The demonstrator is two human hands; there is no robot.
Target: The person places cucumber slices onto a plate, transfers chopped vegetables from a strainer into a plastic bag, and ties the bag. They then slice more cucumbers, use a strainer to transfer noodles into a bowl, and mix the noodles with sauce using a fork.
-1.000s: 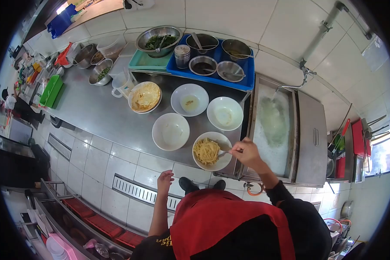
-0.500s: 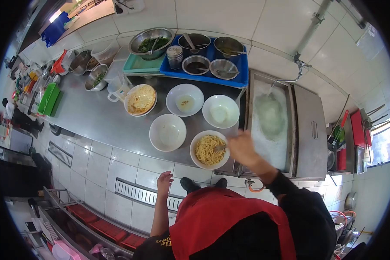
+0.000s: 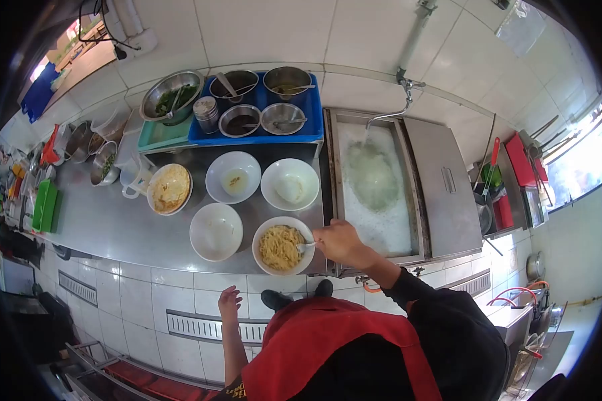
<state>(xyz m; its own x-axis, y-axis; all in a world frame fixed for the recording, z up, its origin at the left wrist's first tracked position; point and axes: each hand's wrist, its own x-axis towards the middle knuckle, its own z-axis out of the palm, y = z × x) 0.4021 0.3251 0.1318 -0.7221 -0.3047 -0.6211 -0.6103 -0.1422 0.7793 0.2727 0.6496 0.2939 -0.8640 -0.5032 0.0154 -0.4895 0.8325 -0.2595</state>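
Observation:
My right hand (image 3: 339, 240) is closed around the handle of a metal utensil (image 3: 305, 247), whose other end rests in the noodles. The noodles (image 3: 281, 248) fill a white bowl (image 3: 259, 262) at the front edge of the steel counter. Low over the floor, away from the counter, my left hand (image 3: 230, 299) hangs with its fingers apart and nothing in them. Near the noodle bowl stand a white bowl (image 3: 216, 232) to its left and two more behind, one (image 3: 233, 177) with a little brownish seasoning in liquid and one (image 3: 289, 184) with pale contents.
A bowl with a yellowish, flat food (image 3: 170, 188) stands left beside a clear jug (image 3: 135, 179). Metal bowls and a shaker (image 3: 206, 113) stand on the blue tray (image 3: 201, 137). On the right, a tap (image 3: 408, 87) runs into a basin of foamy water (image 3: 374, 180).
The view has shifted right, so the counter appears further left. My right hand still holds the utensil in the noodles, which now look more spread and mixed. My left hand remains open.

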